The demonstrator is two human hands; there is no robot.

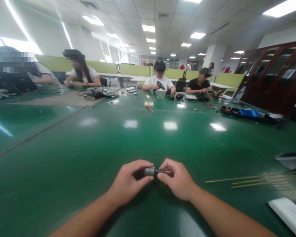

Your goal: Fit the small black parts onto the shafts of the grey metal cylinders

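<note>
My left hand (128, 181) and my right hand (178, 179) meet low over the green table (88, 154), both closed on one small part. It is a short grey metal cylinder (150, 171) with a thin dark shaft (164, 171) sticking out to the right. The left fingers pinch the cylinder end. The right fingers pinch the shaft end, and its tip is hidden by them. The part is held level, just above the table surface.
Thin wooden sticks (256, 179) lie to the right, with a white flat object (288, 214) at the near right edge and a dark object (292, 160) beyond. Several people sit at the far side among tools; an orange screwdriver (149, 107) lies mid-table. A black tray (249, 114) stands far right.
</note>
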